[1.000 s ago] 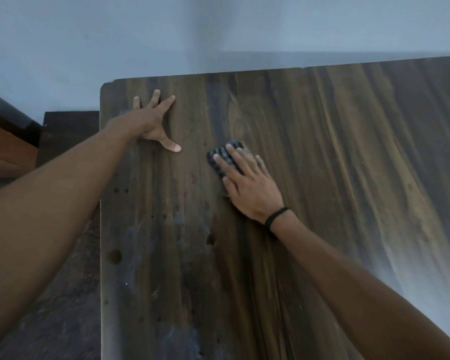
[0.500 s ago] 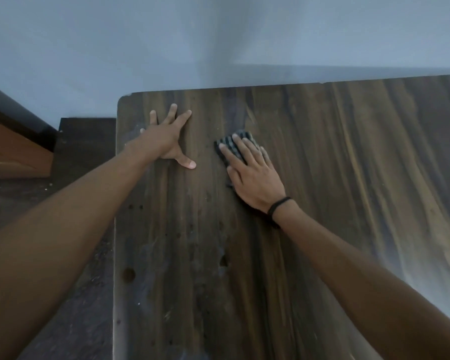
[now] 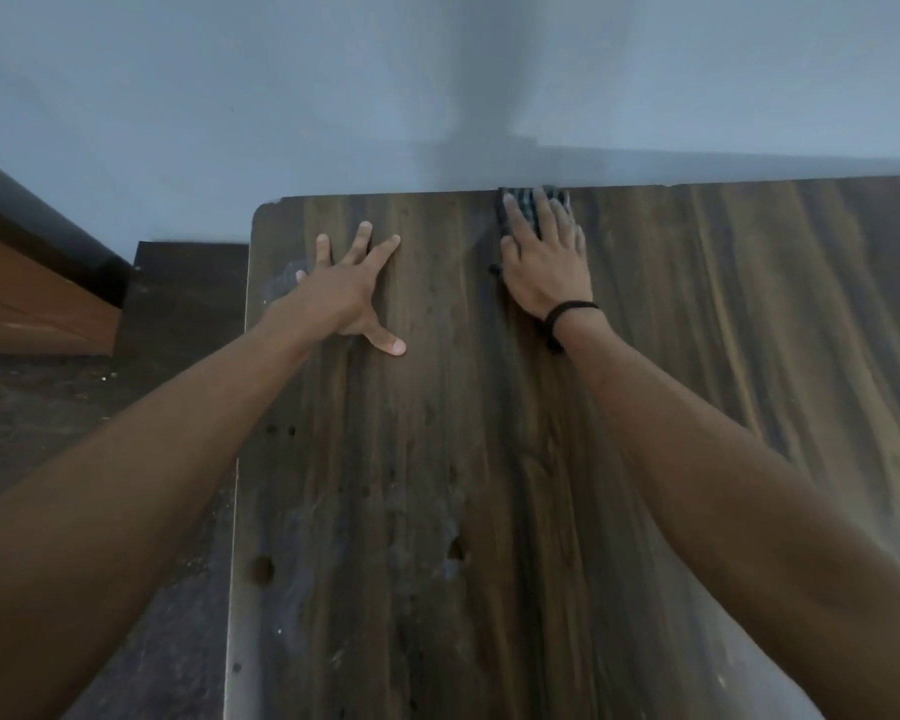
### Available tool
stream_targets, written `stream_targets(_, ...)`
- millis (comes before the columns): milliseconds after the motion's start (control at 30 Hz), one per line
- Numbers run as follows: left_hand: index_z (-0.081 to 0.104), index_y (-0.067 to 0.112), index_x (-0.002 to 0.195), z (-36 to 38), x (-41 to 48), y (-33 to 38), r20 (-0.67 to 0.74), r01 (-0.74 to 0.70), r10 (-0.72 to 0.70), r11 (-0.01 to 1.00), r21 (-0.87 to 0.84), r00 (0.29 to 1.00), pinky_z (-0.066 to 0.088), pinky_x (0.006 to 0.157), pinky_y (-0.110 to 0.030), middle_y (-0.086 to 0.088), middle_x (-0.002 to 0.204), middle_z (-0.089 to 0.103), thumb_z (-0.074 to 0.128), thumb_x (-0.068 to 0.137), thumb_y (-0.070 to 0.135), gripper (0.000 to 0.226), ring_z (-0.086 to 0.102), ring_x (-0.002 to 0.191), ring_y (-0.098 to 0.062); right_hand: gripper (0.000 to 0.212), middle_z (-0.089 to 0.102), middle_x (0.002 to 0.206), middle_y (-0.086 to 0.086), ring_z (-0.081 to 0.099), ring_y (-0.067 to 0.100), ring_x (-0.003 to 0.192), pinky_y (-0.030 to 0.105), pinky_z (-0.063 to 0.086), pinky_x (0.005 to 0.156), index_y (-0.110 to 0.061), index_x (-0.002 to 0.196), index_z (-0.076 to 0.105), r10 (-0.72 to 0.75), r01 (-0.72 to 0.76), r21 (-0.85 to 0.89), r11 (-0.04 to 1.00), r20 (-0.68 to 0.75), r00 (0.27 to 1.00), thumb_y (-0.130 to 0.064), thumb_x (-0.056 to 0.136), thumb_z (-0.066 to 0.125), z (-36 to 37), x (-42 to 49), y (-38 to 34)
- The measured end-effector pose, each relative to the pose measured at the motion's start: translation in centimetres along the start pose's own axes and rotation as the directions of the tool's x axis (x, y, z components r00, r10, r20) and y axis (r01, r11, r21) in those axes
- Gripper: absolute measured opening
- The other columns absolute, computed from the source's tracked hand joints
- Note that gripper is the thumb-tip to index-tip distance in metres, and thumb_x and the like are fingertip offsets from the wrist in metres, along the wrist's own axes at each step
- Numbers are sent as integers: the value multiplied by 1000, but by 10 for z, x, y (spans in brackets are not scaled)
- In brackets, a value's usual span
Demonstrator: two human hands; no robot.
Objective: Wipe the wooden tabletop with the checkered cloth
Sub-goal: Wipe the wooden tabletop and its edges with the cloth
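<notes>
Right hand point(image 3: 544, 272) lies flat, fingers extended, pressing the checkered cloth point(image 3: 528, 210) onto the worktop point(image 3: 697, 356) at the far edge by the wall; left hand point(image 3: 346, 296) is splayed flat, empty, bracing near the left corner. Keep even palm pressure w/ cloth fully under fingers, pull strokes along the grain, overlapping approx. half a pass. Dusty patches near the front-left holes probably need extra passes.
</notes>
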State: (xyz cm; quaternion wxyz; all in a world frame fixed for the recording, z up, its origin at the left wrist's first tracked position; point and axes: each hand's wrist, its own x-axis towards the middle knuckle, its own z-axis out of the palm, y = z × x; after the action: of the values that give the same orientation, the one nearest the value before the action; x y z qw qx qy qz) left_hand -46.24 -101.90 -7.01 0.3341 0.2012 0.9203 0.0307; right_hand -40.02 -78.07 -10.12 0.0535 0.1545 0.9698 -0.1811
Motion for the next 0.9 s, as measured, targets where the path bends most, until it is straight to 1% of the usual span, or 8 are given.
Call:
stream_targets(100,-13,40,154,3,-1,-1,-9,-2,2,1000,5,1000,7,112,-70,8,160,-29,88,58,52,139,-22,145,-41,54,3,170,-3,0,21,156,47,1,125,-40,160,13,-257,262,-66,963,75,964,-42,108,25,10,-12,-5)
stream_targets(133,-13,40,154,3,-1,-1,-11,2,-2,1000,5,1000,7,112,-70,8,160,-29,87,58,52,139,-22,145,-41,53,4,170,-4,1,20,156,47,2,126,-41,160,14,-278,282,-65,957,68,958,-42,108,25,7,-8,1)
stream_targets(267,-14,40,153,0,0,1,0,1,-1,1000,-7,1000,6,112,-70,8,159,-30,88,59,51,139,-23,145,-42,55,4,171,1,0,22,156,50,1,126,-35,161,16,1,-1,5,1000,-18,1000,-39,107,26,-2,20,-12)
stream_targets(400,-15,40,153,1,-2,2,-1,15,-15,1000,-3,1000,6,112,-69,8,159,-31,88,59,51,140,-23,145,-42,54,4,170,-3,1,21,156,46,0,124,-40,160,15,-254,256,-65,964,45,966,-42,108,25,13,4,-22)
stream_targets(533,-15,41,153,-1,-1,3,21,14,-14,1000,-22,1000,5,112,-69,9,158,-32,89,58,49,141,-24,145,-41,56,4,171,1,1,23,157,48,0,125,-35,161,16,-24,24,1,1000,-14,1000,-38,107,28,8,25,-36)
stream_targets(667,-15,41,153,1,-3,3,8,19,-19,1000,-9,1000,7,112,-69,9,158,-32,89,58,50,141,-23,145,-41,54,4,170,-4,1,20,156,46,1,124,-41,160,14,-252,254,-58,965,36,967,-41,107,26,22,7,-41)
stream_targets(800,-14,41,153,-2,-2,5,17,16,-16,999,-28,1000,6,113,-69,10,158,-31,89,58,49,141,-23,145,-41,56,4,171,0,0,21,156,47,-1,125,-37,161,15,-19,19,10,1000,-5,1000,-40,106,28,13,30,-49)
stream_targets(900,-13,39,154,2,-4,1,0,6,-6,1000,-29,1000,7,113,-68,10,159,-29,89,57,51,141,-22,145,-41,55,1,170,-4,-2,20,156,47,0,124,-40,160,12,-215,218,-63,974,53,975,-41,107,26,23,11,-47)
